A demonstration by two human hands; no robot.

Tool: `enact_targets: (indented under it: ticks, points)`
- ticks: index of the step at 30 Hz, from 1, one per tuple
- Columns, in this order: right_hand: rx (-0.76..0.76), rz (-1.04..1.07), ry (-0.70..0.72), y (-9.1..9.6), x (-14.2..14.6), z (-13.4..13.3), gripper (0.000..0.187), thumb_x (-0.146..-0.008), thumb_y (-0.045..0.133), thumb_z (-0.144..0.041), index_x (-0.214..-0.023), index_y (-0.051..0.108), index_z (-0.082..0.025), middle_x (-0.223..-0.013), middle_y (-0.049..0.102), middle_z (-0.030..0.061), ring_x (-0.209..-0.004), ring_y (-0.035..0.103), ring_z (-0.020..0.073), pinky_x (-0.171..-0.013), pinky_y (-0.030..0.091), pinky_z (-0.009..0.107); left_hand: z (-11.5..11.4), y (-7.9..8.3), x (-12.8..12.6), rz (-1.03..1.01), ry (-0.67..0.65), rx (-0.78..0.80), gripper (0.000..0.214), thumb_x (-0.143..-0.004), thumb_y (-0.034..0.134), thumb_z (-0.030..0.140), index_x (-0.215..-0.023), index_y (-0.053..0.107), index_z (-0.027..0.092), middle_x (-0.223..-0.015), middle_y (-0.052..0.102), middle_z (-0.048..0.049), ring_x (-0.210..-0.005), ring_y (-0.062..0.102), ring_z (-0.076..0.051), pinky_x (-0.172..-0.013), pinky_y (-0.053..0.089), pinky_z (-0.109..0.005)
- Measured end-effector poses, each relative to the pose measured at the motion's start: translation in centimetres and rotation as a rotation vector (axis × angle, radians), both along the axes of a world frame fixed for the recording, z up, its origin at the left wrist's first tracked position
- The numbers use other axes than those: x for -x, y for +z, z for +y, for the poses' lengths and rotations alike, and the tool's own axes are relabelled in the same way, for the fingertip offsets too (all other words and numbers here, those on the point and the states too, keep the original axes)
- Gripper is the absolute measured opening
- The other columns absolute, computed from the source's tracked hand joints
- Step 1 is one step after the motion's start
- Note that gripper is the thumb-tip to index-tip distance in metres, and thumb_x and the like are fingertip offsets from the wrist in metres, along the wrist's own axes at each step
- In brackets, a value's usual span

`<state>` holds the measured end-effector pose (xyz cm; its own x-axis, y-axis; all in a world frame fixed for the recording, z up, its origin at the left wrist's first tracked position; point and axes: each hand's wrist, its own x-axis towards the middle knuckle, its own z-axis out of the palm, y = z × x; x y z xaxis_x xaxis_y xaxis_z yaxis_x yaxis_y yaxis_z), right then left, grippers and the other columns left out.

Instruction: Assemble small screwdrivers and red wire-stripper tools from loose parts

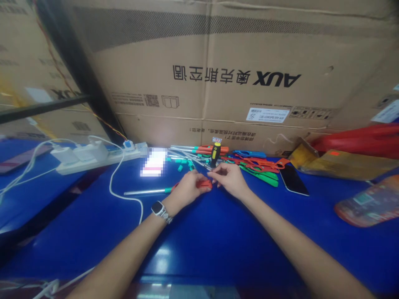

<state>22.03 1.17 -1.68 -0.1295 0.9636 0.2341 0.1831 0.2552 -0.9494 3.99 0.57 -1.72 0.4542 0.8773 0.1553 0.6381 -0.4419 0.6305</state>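
My left hand (187, 189) is wrapped around the red handle of a long-necked gas lighter (204, 184). The lighter's metal tube (145, 192), with a teal collar, points left over the blue table. Close by at the handle's right end, my right hand (230, 177) has thumb and fingers pinched together; what lies between them is too small to make out. Just beyond its fingertips is a screwdriver (215, 154) with a black and yellow handle. Behind both hands lie more lighters (218, 148), red handle pieces (262, 163), green ones (262, 176) and several small teal collars (180, 168).
A lit phone (153, 162) lies left of the pile, beside a white power strip (99, 160) with a loose white cable (120, 193). On the right are a dark phone (294, 180), a plastic packet (368, 202) and an opened carton (349, 164). Large cardboard boxes (218, 50) form the back wall.
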Motion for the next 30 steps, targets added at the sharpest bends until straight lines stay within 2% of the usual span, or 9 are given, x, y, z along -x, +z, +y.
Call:
enact_targets:
  ticks: [3,5,9,12,15,18,22,25,30]
  points:
    - [-0.079,-0.035,-0.066,-0.9,0.3,0.2,0.035,-0.07,0.078,-0.045,-0.065,0.058,-0.018,-0.06,0.063,0.0006,-0.045,0.055,0.012,-0.042,0.046,0.025,-0.1,0.2,0.0,0.016,0.0,-0.011,0.017,-0.08,0.074,0.031,-0.09,0.074,0.017,-0.085,0.06,-0.0045,-0.08,0.059,-0.02,-0.074,0.046,-0.031]
    - [-0.13,-0.058,-0.088,-1.1,0.3,0.3,0.034,-0.071,0.078,-0.042,-0.065,0.054,-0.019,-0.062,0.061,-0.0003,-0.05,0.056,0.0129,-0.047,0.047,0.026,-0.1,0.2,0.0,0.02,0.004,-0.016,0.016,-0.08,0.074,0.032,-0.088,0.074,0.017,-0.085,0.059,-0.0041,-0.08,0.058,-0.02,-0.073,0.046,-0.03]
    - [-0.201,-0.078,-0.088,-0.6,0.6,0.0,0.029,-0.073,0.075,-0.031,-0.094,0.059,-0.019,-0.076,0.064,-0.0007,-0.059,0.058,0.0129,-0.057,0.05,0.027,-0.1,0.0,0.0,0.023,0.006,-0.032,0.018,-0.08,0.074,0.033,-0.088,0.073,0.017,-0.084,0.059,-0.0041,-0.079,0.058,-0.02,-0.071,0.046,-0.03]
    - [-0.157,-0.015,-0.02,0.4,0.8,-0.2,0.042,-0.076,0.072,-0.033,-0.113,0.057,-0.02,-0.094,0.068,0.0027,-0.055,0.057,0.0099,-0.055,0.051,0.026,0.0,-0.1,0.0,0.012,0.006,-0.028,0.018,-0.08,0.074,0.032,-0.09,0.073,0.017,-0.086,0.06,-0.0048,-0.08,0.058,-0.02,-0.073,0.046,-0.031]
    - [-0.051,0.071,0.085,1.3,0.7,-0.2,0.045,-0.083,0.063,-0.047,-0.117,0.056,-0.019,-0.09,0.069,0.0038,-0.051,0.059,0.0102,-0.044,0.046,0.022,0.0,-0.1,0.0,-0.008,0.0,-0.006,0.019,-0.081,0.074,0.03,-0.095,0.074,0.018,-0.089,0.062,-0.0056,-0.082,0.06,-0.021,-0.077,0.047,-0.032]
    - [0.013,0.078,0.178,2.0,0.1,-0.2,0.047,-0.088,0.053,-0.057,-0.115,0.058,-0.019,-0.088,0.068,0.0044,-0.055,0.064,0.0122,-0.038,0.043,0.019,-0.1,-0.1,0.0,-0.024,-0.007,0.004,0.02,-0.081,0.074,0.03,-0.096,0.074,0.017,-0.091,0.064,-0.0063,-0.084,0.061,-0.021,-0.078,0.047,-0.032]
    - [-0.008,0.014,0.225,2.5,-0.5,-0.2,0.04,-0.085,0.061,-0.055,-0.099,0.063,-0.017,-0.084,0.068,0.0037,-0.058,0.066,0.0124,-0.04,0.047,0.019,-0.1,0.1,0.0,-0.022,0.005,0.005,0.02,-0.08,0.075,0.03,-0.096,0.074,0.018,-0.091,0.064,-0.0064,-0.082,0.061,-0.021,-0.077,0.047,-0.032]
    - [-0.033,0.035,0.15,2.5,-0.3,0.0,0.039,-0.077,0.072,-0.053,-0.085,0.061,-0.017,-0.077,0.068,0.0031,-0.056,0.067,0.0152,-0.038,0.046,0.021,-0.1,0.1,0.0,-0.008,0.014,0.0,0.019,-0.079,0.075,0.029,-0.094,0.074,0.017,-0.09,0.064,-0.0066,-0.082,0.061,-0.022,-0.077,0.048,-0.033]
    - [0.022,0.204,-0.009,1.6,1.1,0.2,0.05,-0.063,0.083,-0.053,-0.087,0.05,-0.022,-0.068,0.066,-0.0013,-0.052,0.069,0.0206,-0.044,0.056,0.03,0.0,-0.2,0.0,-0.008,0.005,0.0,0.022,-0.08,0.074,0.034,-0.095,0.073,0.016,-0.09,0.063,-0.0067,-0.083,0.06,-0.022,-0.075,0.046,-0.032]
